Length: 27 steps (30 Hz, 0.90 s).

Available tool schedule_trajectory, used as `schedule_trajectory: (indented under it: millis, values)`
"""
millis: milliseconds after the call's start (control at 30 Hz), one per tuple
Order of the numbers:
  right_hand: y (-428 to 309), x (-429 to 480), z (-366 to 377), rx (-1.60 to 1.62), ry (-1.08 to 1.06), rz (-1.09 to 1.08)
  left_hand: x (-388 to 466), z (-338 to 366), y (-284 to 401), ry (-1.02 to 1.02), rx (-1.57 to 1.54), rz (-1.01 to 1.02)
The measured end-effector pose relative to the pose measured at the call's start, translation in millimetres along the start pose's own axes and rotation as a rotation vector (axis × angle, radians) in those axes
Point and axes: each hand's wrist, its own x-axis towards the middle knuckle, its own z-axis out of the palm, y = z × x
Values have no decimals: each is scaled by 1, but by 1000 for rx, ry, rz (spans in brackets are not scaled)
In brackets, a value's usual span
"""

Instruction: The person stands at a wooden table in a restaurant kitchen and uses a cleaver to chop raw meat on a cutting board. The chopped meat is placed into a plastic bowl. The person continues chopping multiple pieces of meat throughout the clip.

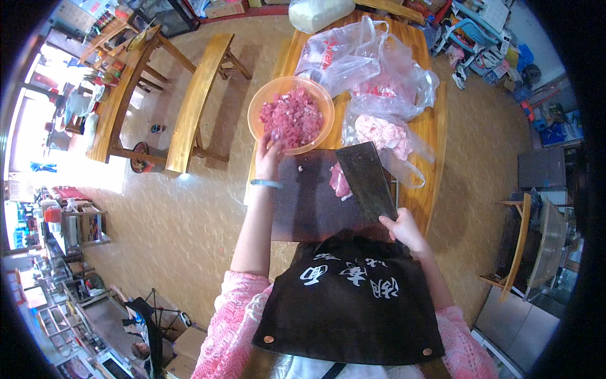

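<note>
Diced raw meat fills an orange plastic bowl point(255, 116) at the far left of the dark cutting board point(303, 208). At the bowl's near rim is my left hand point(270, 154), its fingertips over the meat; whether they hold a piece is unclear. My right hand point(401, 227) grips a broad cleaver point(365, 177), its blade tilted above the board's right part. Partly behind the blade, a pink piece of raw meat point(338, 181) lies on the board. A small scrap point(300, 168) lies near the bowl. Pale raw meat or fat point(383, 134) rests on a plastic bag beyond the cleaver.
Clear plastic bags point(343, 57) with meat cover much of the wooden table's point(433, 142) far part. A white bundle point(319, 14) stands at its far end. Wooden benches point(201, 104) are to the left. A person point(142, 331) is at the lower left, well apart.
</note>
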Motion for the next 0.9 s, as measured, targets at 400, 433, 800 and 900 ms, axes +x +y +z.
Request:
schedule_trajectory:
  millis: [400,433,800,900]
  values:
    - [17,-10,-14,61,94,-68,-32,3,-75,-159,1517,524]
    - [18,-9,-14,37,112,-34,-35,-1,-81,-175,1536,507]
    - [6,-3,-15,-28,73,-3,14,36,-6,104,1439,415]
    - [7,2,-12,145,65,-93,29,35,-2,109,1855,256]
